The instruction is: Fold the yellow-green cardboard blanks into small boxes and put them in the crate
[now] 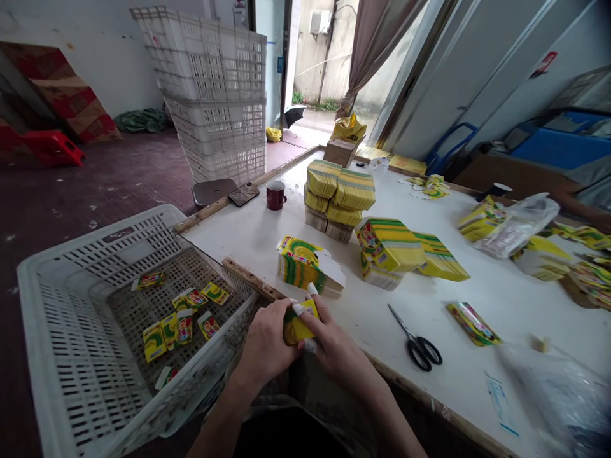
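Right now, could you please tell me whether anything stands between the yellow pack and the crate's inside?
Yes: the left hand grips the pack on that side, and beyond it is the near wall of the crate.

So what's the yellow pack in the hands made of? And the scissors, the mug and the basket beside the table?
Pack: probably thin printed card; it looks smooth and coloured.
Scissors: grey blades, thin and pointed, so likely metal; smooth black handles, likely plastic.
Mug: maybe glazed ceramic; smooth, dark red, but could be enamel.
Basket: likely stiff plastic, pale, with rows of slots.
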